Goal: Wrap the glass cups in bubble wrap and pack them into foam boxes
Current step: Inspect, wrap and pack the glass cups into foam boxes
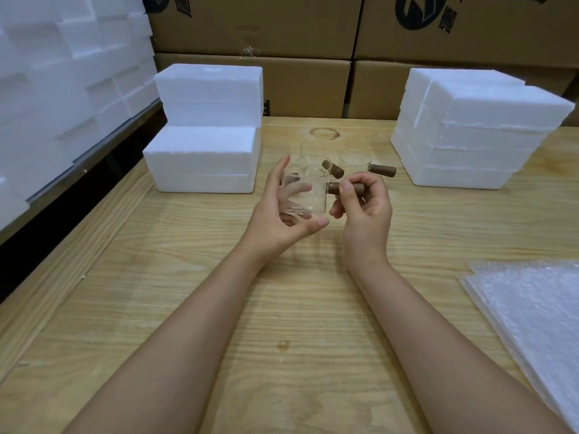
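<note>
A clear glass cup with a brown wooden side handle is held above the middle of the wooden table. My right hand grips that handle. My left hand cups the glass body from the left, fingers and thumb curved round it. Behind it stand more glass cups with brown handles. Bubble wrap sheets lie stacked at the right edge. White foam boxes are piled at the back left and back right.
Cardboard cartons form a wall behind the table. More white foam pieces are heaped along the left, past the table's edge. A ring stain marks the tabletop behind the cups.
</note>
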Demonstrator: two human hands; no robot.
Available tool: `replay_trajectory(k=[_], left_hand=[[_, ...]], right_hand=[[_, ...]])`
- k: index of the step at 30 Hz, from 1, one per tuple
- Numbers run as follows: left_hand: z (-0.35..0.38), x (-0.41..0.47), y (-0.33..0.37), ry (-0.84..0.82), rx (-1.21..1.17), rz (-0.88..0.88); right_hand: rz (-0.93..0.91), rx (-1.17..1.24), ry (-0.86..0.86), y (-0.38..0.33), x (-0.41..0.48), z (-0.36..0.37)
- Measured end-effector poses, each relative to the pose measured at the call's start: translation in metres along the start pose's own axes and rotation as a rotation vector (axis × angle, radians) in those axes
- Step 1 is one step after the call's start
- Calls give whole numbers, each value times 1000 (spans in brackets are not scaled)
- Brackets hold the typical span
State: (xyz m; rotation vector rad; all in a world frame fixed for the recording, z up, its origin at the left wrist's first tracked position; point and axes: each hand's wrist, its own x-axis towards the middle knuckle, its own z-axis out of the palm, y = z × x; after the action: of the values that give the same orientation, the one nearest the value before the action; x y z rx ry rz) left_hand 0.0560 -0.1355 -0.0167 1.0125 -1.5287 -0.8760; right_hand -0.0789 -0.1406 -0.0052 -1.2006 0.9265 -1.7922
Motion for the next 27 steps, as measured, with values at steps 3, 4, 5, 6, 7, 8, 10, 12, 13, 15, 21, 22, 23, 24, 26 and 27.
replay_trajectory(k=[3,4,5,6,7,8,10,12,13,15,21,22,23,24,26,27], left_hand=[[-1,0,-2,-35,6,30],[-1,0,-3,-35,26,49],[-1,1,-3,-33,55,74],[0,2,-3,-31,83,105],[1,2,-3,-23,106,132],[2,3,-3,-5,123,146],[3,4,-3,51,141,157],[4,5,-6,93,179,190],[3,5,-7,99,197,199],[4,5,-8,105,206,195],[6,7,-10,134,273,189],[6,7,-11,136,268,179],[6,7,-11,136,271,175],[6,6,-11,132,289,177],[6,5,-13,113,349,194],[7,5,-13,106,381,205]], right_hand=[[50,60,4,-1,1,-1],[71,80,10,-2,1,-1],[94,94,18,-2,2,-1],[116,104,25,-2,2,-2],[137,109,34,-2,2,-2],[157,109,45,-2,1,-2],[186,103,71,-1,0,-3],[195,79,89,-1,1,-3],[198,56,93,0,1,-3],[199,4,102,1,2,-1],[141,-120,53,6,-4,8],[121,-145,34,6,-6,8],[106,-171,25,7,-6,9],[92,-197,26,7,-6,9],[76,-231,31,10,-5,9],[83,-235,24,12,-5,10]])
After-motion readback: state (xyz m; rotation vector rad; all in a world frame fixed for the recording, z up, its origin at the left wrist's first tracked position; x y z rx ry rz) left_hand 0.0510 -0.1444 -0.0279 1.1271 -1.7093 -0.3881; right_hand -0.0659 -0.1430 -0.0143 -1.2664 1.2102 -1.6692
